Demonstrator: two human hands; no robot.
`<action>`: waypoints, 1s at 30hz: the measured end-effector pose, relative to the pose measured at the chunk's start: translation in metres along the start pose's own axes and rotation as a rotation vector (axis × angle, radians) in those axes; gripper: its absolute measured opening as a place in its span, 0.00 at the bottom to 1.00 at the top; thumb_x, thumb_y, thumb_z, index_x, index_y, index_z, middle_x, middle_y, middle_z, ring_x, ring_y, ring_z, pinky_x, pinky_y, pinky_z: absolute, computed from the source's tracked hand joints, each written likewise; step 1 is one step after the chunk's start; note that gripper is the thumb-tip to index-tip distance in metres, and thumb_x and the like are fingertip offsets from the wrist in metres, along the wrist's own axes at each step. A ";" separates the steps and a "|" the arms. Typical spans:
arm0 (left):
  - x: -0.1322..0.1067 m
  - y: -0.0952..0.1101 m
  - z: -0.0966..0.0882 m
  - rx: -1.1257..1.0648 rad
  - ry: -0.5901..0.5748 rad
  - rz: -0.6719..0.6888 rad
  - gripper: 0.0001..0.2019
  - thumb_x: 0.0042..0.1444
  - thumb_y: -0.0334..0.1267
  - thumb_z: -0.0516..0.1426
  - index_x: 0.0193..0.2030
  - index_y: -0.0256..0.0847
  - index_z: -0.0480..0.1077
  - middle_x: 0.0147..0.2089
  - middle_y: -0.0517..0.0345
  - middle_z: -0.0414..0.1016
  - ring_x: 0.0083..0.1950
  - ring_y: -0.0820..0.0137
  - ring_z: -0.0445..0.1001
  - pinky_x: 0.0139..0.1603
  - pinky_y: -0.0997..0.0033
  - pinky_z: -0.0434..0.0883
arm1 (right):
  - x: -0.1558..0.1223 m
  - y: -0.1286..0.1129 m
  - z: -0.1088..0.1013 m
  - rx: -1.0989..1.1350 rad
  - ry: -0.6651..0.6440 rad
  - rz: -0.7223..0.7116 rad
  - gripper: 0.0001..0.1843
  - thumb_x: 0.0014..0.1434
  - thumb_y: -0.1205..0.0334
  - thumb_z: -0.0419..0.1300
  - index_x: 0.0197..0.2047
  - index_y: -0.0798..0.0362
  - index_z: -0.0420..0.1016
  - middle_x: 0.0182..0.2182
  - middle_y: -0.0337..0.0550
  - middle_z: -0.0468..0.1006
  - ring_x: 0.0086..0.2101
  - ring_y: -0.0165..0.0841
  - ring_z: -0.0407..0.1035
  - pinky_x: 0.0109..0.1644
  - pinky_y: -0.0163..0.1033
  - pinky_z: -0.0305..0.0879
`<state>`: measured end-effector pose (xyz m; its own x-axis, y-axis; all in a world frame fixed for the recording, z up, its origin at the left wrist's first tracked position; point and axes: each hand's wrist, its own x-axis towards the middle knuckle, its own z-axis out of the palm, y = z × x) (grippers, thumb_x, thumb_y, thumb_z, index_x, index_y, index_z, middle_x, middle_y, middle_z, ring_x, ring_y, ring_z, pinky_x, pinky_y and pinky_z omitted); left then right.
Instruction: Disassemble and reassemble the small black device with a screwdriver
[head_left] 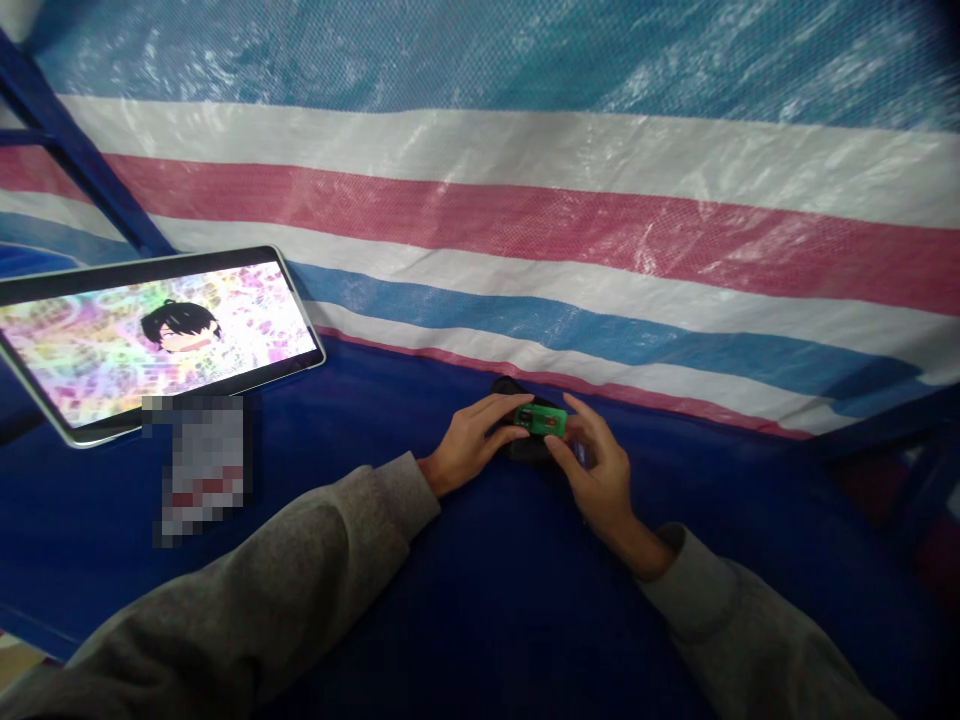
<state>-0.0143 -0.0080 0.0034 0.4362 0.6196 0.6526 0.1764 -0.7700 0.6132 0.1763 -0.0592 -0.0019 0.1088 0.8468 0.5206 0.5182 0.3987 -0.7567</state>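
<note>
A small green circuit board (541, 420), with dark parts on its left end, is held between my two hands. My left hand (476, 440) pinches its left end, thumb below and fingers along the top. At the right end, the thumb of my right hand (600, 470) touches the lower edge and the index finger is at the upper corner. Just behind and under the board lies a black object (510, 385), mostly covered by the board and my fingers; its kind cannot be made out.
A tablet (315, 350) with a lit cartoon picture leans at the left on the dark blue table (480, 600). In front of it lies a blurred-out pale item (210, 460). A striped plastic sheet (525, 220) hangs behind the table, with a blue metal frame (97, 170) at left.
</note>
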 end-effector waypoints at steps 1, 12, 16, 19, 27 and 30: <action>0.000 0.000 0.000 0.005 -0.001 -0.010 0.20 0.62 0.42 0.56 0.60 0.42 0.65 0.52 0.52 0.74 0.52 0.67 0.74 0.55 0.65 0.72 | -0.001 0.001 0.000 0.000 -0.008 -0.010 0.27 0.57 0.56 0.62 0.60 0.49 0.66 0.42 0.44 0.78 0.38 0.35 0.74 0.44 0.43 0.71; -0.002 -0.001 0.001 0.019 0.016 0.054 0.19 0.61 0.41 0.57 0.58 0.42 0.66 0.48 0.53 0.75 0.48 0.69 0.75 0.52 0.69 0.72 | 0.000 0.007 0.000 -0.011 -0.002 -0.019 0.17 0.57 0.56 0.63 0.49 0.51 0.76 0.37 0.43 0.81 0.36 0.36 0.76 0.42 0.42 0.71; -0.002 -0.001 0.001 0.064 0.043 0.023 0.18 0.60 0.45 0.58 0.54 0.41 0.69 0.45 0.52 0.74 0.43 0.69 0.74 0.46 0.69 0.74 | 0.002 0.001 -0.001 -0.026 -0.028 -0.029 0.11 0.60 0.57 0.59 0.42 0.51 0.79 0.31 0.41 0.82 0.33 0.34 0.76 0.40 0.39 0.70; -0.001 -0.001 0.000 0.092 0.042 -0.009 0.17 0.59 0.48 0.58 0.50 0.40 0.71 0.47 0.50 0.72 0.47 0.66 0.73 0.49 0.66 0.73 | 0.003 -0.006 -0.003 -0.054 -0.048 -0.055 0.12 0.62 0.59 0.57 0.31 0.51 0.79 0.26 0.38 0.80 0.27 0.31 0.74 0.35 0.36 0.68; -0.003 -0.001 0.000 0.059 -0.037 -0.077 0.21 0.60 0.51 0.56 0.55 0.42 0.67 0.45 0.54 0.76 0.44 0.67 0.75 0.47 0.68 0.73 | 0.004 -0.011 -0.004 -0.099 -0.049 -0.081 0.17 0.62 0.60 0.57 0.22 0.53 0.71 0.19 0.35 0.72 0.21 0.26 0.66 0.29 0.33 0.59; -0.004 0.000 -0.001 0.071 -0.054 -0.049 0.22 0.60 0.50 0.57 0.58 0.44 0.64 0.47 0.55 0.76 0.44 0.68 0.75 0.46 0.69 0.72 | 0.003 -0.010 -0.004 -0.096 -0.065 -0.074 0.18 0.62 0.60 0.56 0.21 0.53 0.70 0.17 0.33 0.69 0.19 0.25 0.63 0.27 0.33 0.56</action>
<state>-0.0165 -0.0100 0.0011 0.4718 0.6491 0.5968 0.2595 -0.7491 0.6096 0.1744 -0.0617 0.0089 0.0137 0.8386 0.5446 0.6017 0.4281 -0.6743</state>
